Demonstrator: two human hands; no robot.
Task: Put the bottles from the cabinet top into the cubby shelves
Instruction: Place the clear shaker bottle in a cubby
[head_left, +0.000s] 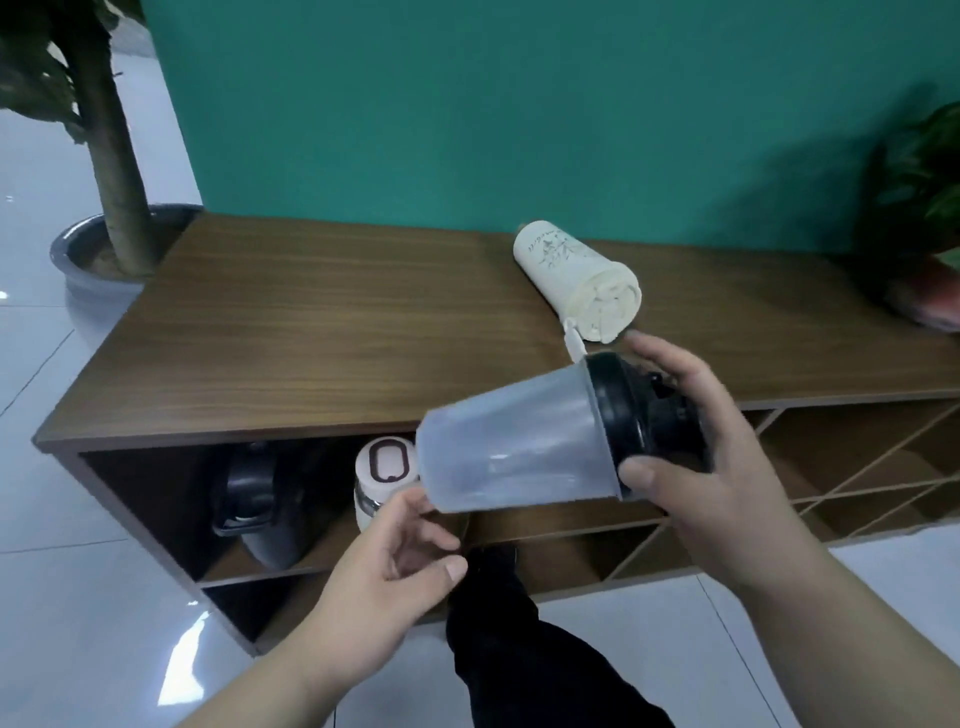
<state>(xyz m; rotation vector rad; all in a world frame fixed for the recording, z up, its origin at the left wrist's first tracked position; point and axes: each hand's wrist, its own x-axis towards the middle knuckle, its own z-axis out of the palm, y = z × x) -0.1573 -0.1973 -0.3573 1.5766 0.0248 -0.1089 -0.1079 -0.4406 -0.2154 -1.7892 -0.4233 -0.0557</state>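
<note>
One cabinet (311, 322) carries one cream bottle (576, 280) lying on its surface; two bottles, black (260, 499) and white (382, 480), stand in a cubby. One grey shaker (519, 441), sideways, is held at its lid by the right hand (727, 457); left hand's (384, 587) fingers (410, 506), loosely curled, touch its base.

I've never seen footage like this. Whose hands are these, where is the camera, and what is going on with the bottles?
There is no machine here: a person wears one camera on the head, looking forward and down, so you see their own two hands. The right hand grips the black lid end of a grey translucent shaker bottle, held on its side, while the left hand touches its base. On the wooden cabinet top a cream bottle lies on its side. In the cubby shelf below stand a dark bottle and a white bottle. Potted plants stand at both edges.
</note>
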